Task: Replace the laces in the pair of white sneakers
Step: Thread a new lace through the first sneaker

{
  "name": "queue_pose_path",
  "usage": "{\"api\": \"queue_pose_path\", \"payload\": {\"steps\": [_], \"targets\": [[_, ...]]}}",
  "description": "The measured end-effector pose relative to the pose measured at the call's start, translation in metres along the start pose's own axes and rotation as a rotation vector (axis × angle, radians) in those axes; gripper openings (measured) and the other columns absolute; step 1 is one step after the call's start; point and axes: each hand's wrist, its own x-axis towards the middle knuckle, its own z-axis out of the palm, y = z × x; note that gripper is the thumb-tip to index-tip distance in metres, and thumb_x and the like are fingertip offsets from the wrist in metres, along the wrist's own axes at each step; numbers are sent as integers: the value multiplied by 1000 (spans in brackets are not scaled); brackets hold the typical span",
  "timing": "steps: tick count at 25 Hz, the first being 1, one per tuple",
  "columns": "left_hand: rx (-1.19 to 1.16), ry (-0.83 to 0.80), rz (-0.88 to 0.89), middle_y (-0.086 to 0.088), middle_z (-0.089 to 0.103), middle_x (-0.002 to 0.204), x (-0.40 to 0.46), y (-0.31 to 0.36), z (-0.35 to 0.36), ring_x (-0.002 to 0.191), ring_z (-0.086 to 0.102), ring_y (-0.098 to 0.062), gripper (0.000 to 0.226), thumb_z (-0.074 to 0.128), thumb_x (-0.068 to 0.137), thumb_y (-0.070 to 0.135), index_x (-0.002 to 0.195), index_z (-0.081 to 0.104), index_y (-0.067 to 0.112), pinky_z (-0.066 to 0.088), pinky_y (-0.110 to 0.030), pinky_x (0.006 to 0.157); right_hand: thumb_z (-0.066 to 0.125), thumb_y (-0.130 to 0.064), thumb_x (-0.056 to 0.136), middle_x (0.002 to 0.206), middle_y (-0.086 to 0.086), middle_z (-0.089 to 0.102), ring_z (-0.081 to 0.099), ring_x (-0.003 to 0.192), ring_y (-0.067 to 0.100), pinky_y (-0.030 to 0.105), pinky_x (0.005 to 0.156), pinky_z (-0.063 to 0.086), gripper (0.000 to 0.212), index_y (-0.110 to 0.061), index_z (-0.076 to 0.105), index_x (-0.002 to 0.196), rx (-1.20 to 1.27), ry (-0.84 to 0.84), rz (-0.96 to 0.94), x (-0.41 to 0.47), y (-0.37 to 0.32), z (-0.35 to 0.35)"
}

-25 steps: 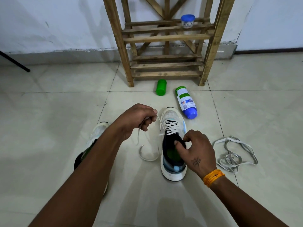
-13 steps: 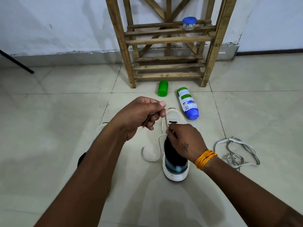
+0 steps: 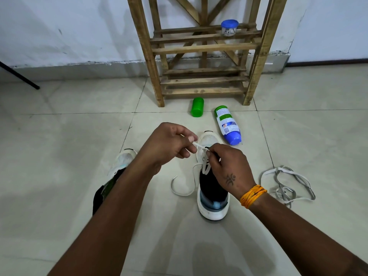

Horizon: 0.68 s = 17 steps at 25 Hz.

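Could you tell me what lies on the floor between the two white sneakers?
In the head view, a loose end of white lace curls on the tiled floor between the left white sneaker and the right white sneaker; the left forearm crosses above.

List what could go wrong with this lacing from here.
1. Only the left hand and right hand pinch the lace; nothing steadies the sneaker, so a pull may tip it.
2. The lace's loose tail lies curled on the floor and may end up uneven.
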Motion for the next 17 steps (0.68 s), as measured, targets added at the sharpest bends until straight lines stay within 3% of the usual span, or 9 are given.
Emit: {"api": "queue_pose_path", "payload": {"steps": [3, 6, 8, 10, 14, 15, 17], "targets": [[-153, -123, 60, -17, 78, 95, -1, -3, -3, 73, 69, -21, 17, 62, 99, 10, 107, 73, 0, 59, -36, 81, 53, -29, 96, 72, 1, 63, 56, 68, 28, 41, 59, 46, 19, -18, 62, 83, 11, -13, 38, 1, 5, 2], [-352, -410, 76, -25, 70, 123, -2, -15, -10, 104, 72, -36, 46, 45, 87, 2, 129, 63, -6, 56, -44, 98, 51, -34, 91, 67, 1, 62, 56, 63, 26, 41, 59, 47, 24, -18, 62, 78, 101, -20, 90, -1, 1, 4], [-361, -470, 95, -26, 68, 128, 1, -24, -11, 114, 69, -41, 52, 41, 85, -11, 134, 60, -6, 55, -44, 100, 51, -35, 90, 64, -1, 60, 54, 62, 22, 40, 58, 46, 25, -19, 61, 75, 138, -30, 85, -5, -3, 7], [-308, -398, 110, -24, 71, 121, 3, -29, -6, 109, 71, -38, 39, 49, 94, -16, 128, 64, -5, 57, -43, 97, 54, -34, 92, 62, -2, 57, 52, 60, 19, 40, 58, 46, 25, -19, 60, 73, 140, -59, 77, -10, -3, 11], [-125, -184, 117, -12, 78, 95, 7, -37, 3, 80, 72, -24, 13, 65, 98, 7, 102, 77, 7, 59, -36, 76, 65, -27, 90, 62, -7, 57, 53, 62, 16, 33, 61, 45, 13, -23, 62, 78, 168, -106, 144, -18, -4, 10], [-32, -129, 140, -5, 78, 95, 9, -41, 4, 81, 70, -19, 13, 67, 97, 10, 98, 80, 14, 57, -33, 75, 66, -24, 89, 65, -10, 61, 57, 65, 13, 30, 64, 46, 3, -27, 66, 86, 195, -111, 183, -18, -4, 7], [138, -8, 201, 8, 75, 103, 14, -48, 7, 93, 68, -9, 12, 73, 94, 15, 93, 82, 23, 54, -30, 82, 67, -21, 86, 68, -9, 66, 61, 67, 10, 25, 67, 47, 17, -32, 70, 98, 230, -74, 265, -18, -1, -2]]}}
